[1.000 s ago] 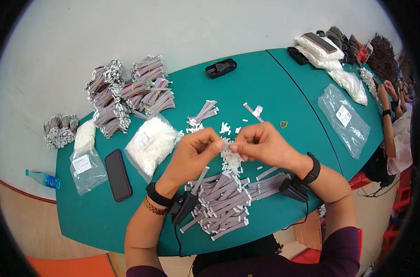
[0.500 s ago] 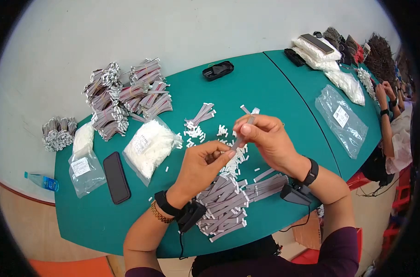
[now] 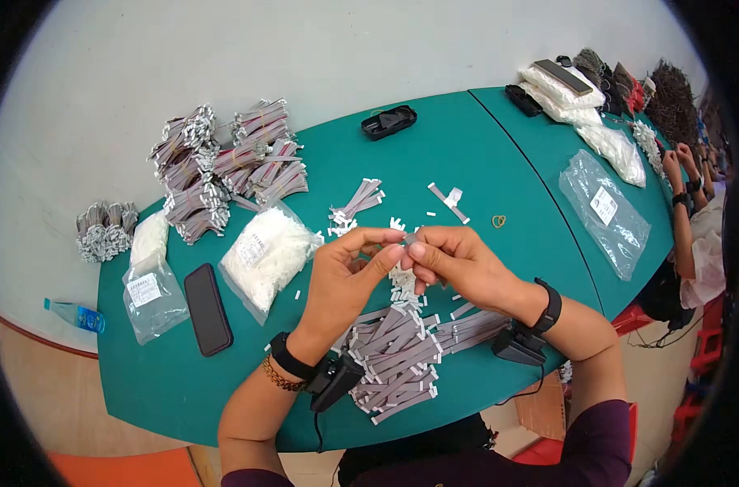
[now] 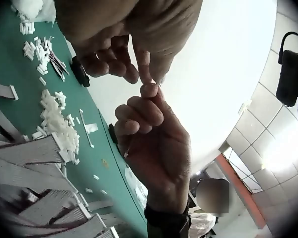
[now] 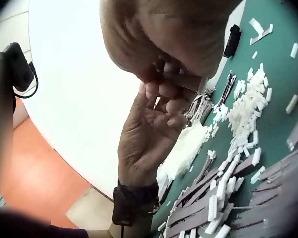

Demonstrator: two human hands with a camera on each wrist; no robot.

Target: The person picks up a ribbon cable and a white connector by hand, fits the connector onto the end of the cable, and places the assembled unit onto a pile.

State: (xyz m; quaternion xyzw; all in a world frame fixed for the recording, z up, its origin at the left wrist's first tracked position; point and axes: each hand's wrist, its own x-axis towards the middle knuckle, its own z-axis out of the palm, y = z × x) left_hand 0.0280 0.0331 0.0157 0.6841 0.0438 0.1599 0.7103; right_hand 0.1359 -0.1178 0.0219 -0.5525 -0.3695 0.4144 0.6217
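The left hand [image 3: 343, 280] and right hand [image 3: 465, 264] meet fingertip to fingertip over the green table. Between them a short grey ribbon cable [image 3: 411, 239] is pinched, mostly hidden by the fingers. In the right wrist view part of the grey cable [image 5: 188, 81] shows inside the right hand [image 5: 164, 34], its fingers curled round it. The left wrist view shows a tiny white end at the touching tips of the left hand [image 4: 129, 29] and right hand. Below lie small white connectors [image 3: 403, 284] and a heap of grey cables with white ends [image 3: 394, 357].
Left of the hands are a bag of white pieces [image 3: 260, 256], a phone [image 3: 208, 309] and bundled cables [image 3: 195, 174]. Behind are a black case [image 3: 389, 122] and rubber bands [image 3: 498, 221]. A clear bag [image 3: 605, 211] lies right; another person's arms [image 3: 682, 211] reach in.
Half a second ago the right hand was higher with a grey cable stretching between the hands. It has come down, and the fingertips are close together again, with less cable visible.
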